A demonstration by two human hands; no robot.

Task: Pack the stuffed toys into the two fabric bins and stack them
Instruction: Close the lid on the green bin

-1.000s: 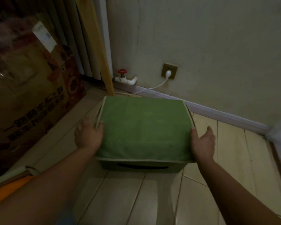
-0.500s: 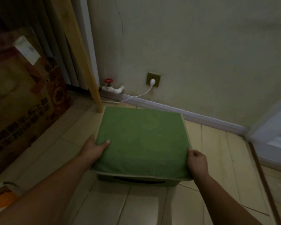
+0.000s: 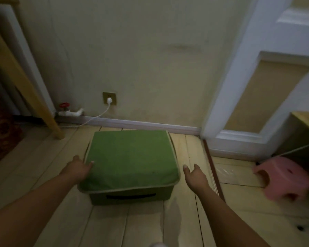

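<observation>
Lidded green fabric bin [image 3: 130, 157] on floor, 12 o'clock; L hand [image 3: 78, 169] steadies lid, R hand [image 3: 194, 176] spread, empty.

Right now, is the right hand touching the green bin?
No, the right hand is open beside the bin, with floor showing between them.

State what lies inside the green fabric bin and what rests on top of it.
The green bin is closed by its lid, so its contents are hidden. Only the left hand's thumb rests on the lid's edge; the right hand is open beside it, apart.
</observation>
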